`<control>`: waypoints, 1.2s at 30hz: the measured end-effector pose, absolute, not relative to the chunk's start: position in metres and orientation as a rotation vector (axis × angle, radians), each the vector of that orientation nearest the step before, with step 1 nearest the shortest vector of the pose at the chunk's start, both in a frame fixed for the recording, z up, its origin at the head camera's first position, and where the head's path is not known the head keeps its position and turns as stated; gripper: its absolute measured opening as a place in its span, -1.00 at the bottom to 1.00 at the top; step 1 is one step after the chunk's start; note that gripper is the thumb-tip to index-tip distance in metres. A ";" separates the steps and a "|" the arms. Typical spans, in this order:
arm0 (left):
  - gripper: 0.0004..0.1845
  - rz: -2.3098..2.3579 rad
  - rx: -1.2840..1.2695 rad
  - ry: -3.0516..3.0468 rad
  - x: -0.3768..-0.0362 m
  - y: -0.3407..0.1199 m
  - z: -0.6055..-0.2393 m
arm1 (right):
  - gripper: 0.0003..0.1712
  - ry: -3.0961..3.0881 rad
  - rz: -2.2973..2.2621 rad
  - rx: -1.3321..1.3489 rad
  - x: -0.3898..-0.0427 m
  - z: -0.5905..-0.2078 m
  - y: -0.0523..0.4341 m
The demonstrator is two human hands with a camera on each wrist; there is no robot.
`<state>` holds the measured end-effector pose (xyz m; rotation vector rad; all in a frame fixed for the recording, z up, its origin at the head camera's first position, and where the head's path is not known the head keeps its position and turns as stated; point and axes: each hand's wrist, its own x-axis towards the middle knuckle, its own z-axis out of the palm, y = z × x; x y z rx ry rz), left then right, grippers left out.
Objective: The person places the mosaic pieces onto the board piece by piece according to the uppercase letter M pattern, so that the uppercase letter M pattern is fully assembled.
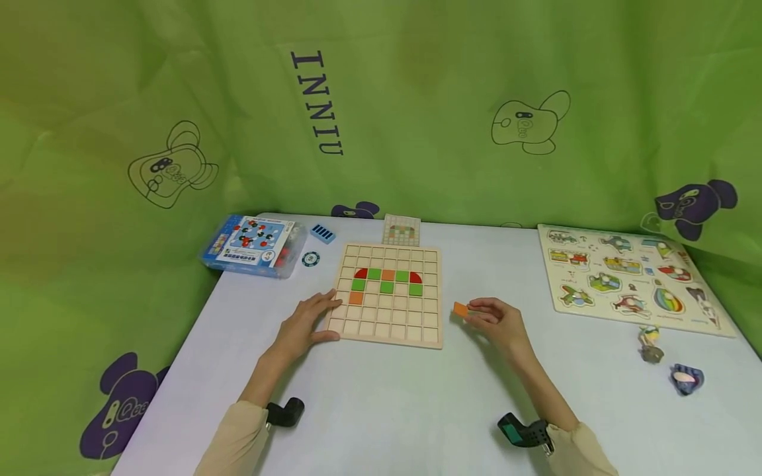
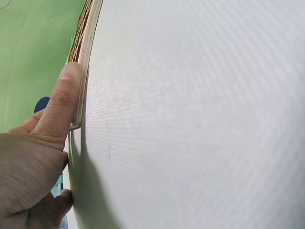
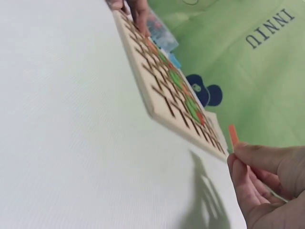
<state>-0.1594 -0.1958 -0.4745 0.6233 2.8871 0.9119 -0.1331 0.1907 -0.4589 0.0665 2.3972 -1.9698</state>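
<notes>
A pale surface (image 1: pixel 381 410) carries a wooden grid board (image 1: pixel 389 294) at its middle, part filled with red, green and orange tiles. The left hand (image 1: pixel 305 325) lies flat against the board's near-left corner, fingers (image 2: pixel 64 102) straight along its edge, gripping nothing. Just right of the board, the right hand (image 1: pixel 499 322) pinches a small orange tile (image 1: pixel 461 309) at its fingers' tips, the tile standing clear of the board and close to its right edge
</notes>
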 end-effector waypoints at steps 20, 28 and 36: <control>-0.26 0.900 0.611 2.884 -0.163 -0.192 -0.473 | -0.71 2.766 -1.669 -0.081 -0.167 -0.462 0.127; -0.25 0.899 0.619 2.881 -0.163 -0.193 -0.474 | -0.68 2.766 -1.662 -0.081 -0.169 -0.460 0.112; -0.27 0.917 0.670 2.857 -0.160 -0.195 -0.463 | -0.59 2.754 -1.675 -0.162 -0.164 -0.455 0.133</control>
